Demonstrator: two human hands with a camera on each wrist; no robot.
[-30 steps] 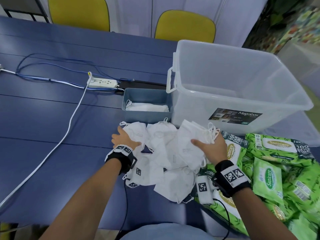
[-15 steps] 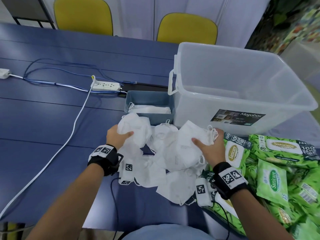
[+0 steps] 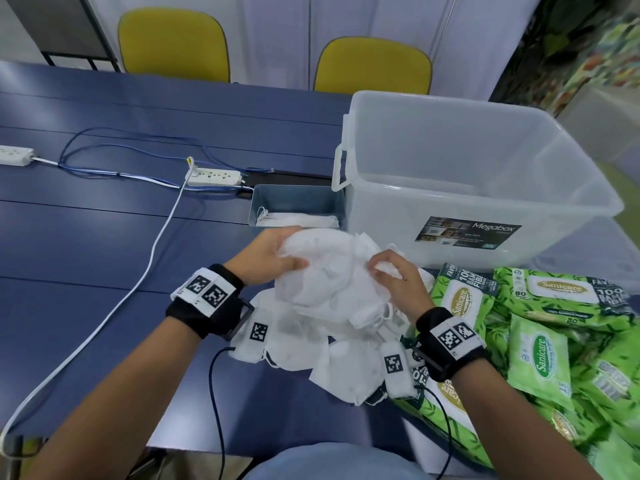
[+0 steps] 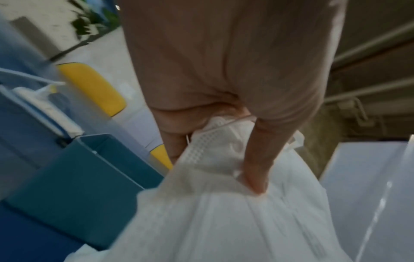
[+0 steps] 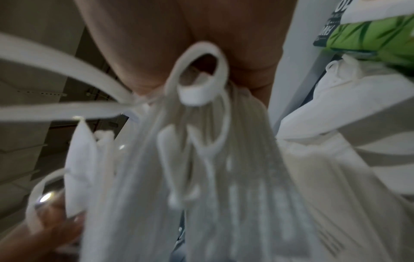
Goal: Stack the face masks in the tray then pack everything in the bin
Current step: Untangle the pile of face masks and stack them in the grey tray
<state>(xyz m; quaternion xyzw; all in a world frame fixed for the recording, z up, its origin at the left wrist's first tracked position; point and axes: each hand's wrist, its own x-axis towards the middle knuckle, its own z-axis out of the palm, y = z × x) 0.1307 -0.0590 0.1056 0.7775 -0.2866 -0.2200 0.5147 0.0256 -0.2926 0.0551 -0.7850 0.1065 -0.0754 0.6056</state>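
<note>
- White cable [image 3: 114, 306] and power strip [image 3: 214, 176] lie on the blue table [image 3: 86, 244] far to the left, well apart from the work and out of the way
- Left hand [image 3: 265, 259] grips the left side of a raised bunch of masks [image 3: 325, 271], thumb on top and fingers curled under; the left wrist view shows that thumb [image 4: 257, 164] pressing into the white fabric
- Tray [image 3: 298, 202] stands just beyond the bunch and slightly to its left, touching or nearly touching the bin's left wall, with a few masks already lying flat in it; its long axis runs left to right, matching the way the bunch is held between the two hands
- Loose masks [image 3: 329, 362] lie heaped on the table under and in front of the hands, some overlapping the wipes
- Right hand [image 3: 394, 282] pinches the right side of the same bunch with curled fingers; ear loops [image 5: 201, 74] dangle by the palm in the right wrist view and could, I judge, snag on the tray rim
- The left hand is the nearer one to the tray; the likely move is a short carry forward and down, with open room above the tray
- Bin [image 3: 485, 181] stands to the right of the tray, open-topped, with nothing visible inside; its tall wall limits any drift rightward
- Green wipes packs [image 3: 554, 323] crowd the table at far right, not yet packed
</note>
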